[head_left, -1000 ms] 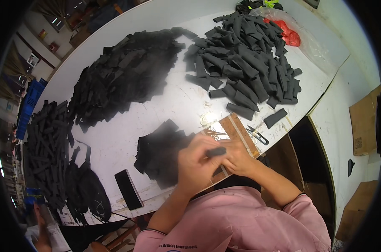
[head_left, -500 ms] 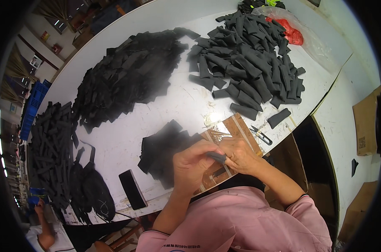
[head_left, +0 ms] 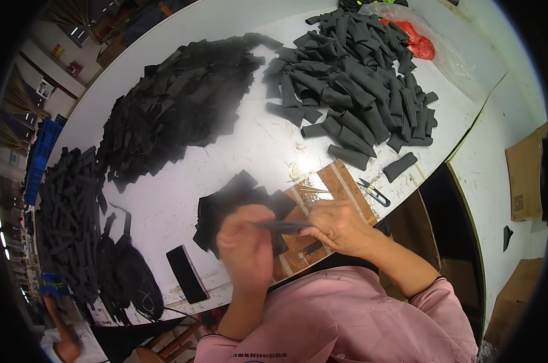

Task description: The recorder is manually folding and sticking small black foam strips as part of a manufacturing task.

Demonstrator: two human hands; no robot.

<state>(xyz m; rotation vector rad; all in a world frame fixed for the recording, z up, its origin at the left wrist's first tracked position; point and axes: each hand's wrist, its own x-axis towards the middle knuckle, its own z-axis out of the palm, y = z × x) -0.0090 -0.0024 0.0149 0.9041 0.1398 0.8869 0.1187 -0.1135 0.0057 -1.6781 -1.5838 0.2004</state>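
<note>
Between my two hands a small dark grey fabric piece (head_left: 283,227) is stretched out in a narrow strip. My left hand (head_left: 247,242), a little blurred, pinches its left end. The right end is gripped in the closed fingers of my right hand (head_left: 342,227). Under the hands lies a brown board (head_left: 346,190) with pale strips and some thin sticks (head_left: 315,190) on it. A loose pile of flat black fabric pieces (head_left: 241,187) lies just beyond my left hand, which partly covers it. Small thread snips (head_left: 375,192) rest right of the board.
A large heap of flat black pieces (head_left: 177,103) covers the far left, rolled grey fabric tubes (head_left: 358,85) the far right. One tube (head_left: 400,167) lies apart near the snips. A phone (head_left: 187,274), a black bag (head_left: 129,272) and dark strips (head_left: 68,218) are at left.
My left hand has moved left, away from my right hand, drawing the fabric piece out between them. The right hand has stayed nearly in place.
</note>
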